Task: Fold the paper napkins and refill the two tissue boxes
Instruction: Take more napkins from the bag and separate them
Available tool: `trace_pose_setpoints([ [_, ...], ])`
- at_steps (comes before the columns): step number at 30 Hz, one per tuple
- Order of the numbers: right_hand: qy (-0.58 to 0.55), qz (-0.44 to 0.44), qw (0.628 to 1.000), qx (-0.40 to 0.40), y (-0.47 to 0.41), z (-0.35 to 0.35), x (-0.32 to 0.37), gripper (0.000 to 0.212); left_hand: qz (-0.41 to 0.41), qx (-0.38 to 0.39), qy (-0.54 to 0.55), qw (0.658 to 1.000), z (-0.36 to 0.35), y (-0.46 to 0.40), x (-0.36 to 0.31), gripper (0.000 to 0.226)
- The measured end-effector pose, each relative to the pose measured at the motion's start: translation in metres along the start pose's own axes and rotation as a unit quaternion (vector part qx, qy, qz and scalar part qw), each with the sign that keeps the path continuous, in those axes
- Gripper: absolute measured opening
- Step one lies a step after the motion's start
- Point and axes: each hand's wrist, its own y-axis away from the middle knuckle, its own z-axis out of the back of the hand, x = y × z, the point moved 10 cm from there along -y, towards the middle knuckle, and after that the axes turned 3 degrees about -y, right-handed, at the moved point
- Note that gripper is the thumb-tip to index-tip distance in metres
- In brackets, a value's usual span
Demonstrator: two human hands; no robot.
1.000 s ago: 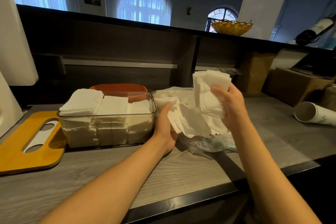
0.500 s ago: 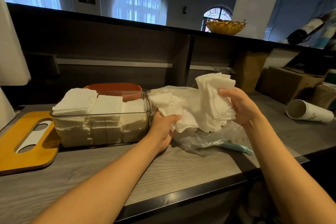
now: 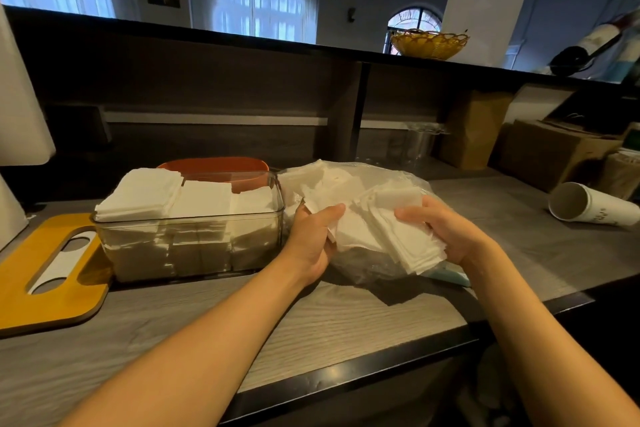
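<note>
Nearest, on the grey bench [image 3: 311,329]: two bare forearms reaching forward. Left hand [image 3: 313,239] curled under the edge of a loose stack of paper napkins [image 3: 388,232], thumb on top, pinching the near-left corner. Right hand [image 3: 446,236] gripping the same stack from the right, fingers [image 3: 414,210] bent over its top sheets, thumb hidden beneath. Stack fanned and uneven, held just above a crinkled clear plastic bag [image 3: 360,184] with more napkins inside.

Left of the hands, touching distance: clear tissue box [image 3: 194,253], lid off, packed to the rim with three rows of folded napkins [image 3: 173,198], the left row rising above the edge. Judged full, only the closing left. Yellow lid [image 3: 41,291] with its oval slot flat on the bench beside it.

Behind the clear box: orange tissue box [image 3: 221,166], contents hidden, fill level impossible to tell. Probably next for refilling, with the held stack not yet squared or folded.

Far right: tipped paper cups [image 3: 588,204], cardboard boxes [image 3: 550,152].
</note>
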Motion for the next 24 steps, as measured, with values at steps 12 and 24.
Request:
trace_pose_setpoints([
  [12,-0.262,0.207,0.941,-0.06,0.01,0.001,0.075,0.027,0.085,-0.02,0.142,0.986,0.007,-0.002,0.022,0.053],
  [24,-0.059,-0.004,0.988,-0.145,-0.012,-0.03,-0.005,0.032,0.057,-0.066,0.021,0.996,0.014,-0.002,0.017,0.018],
])
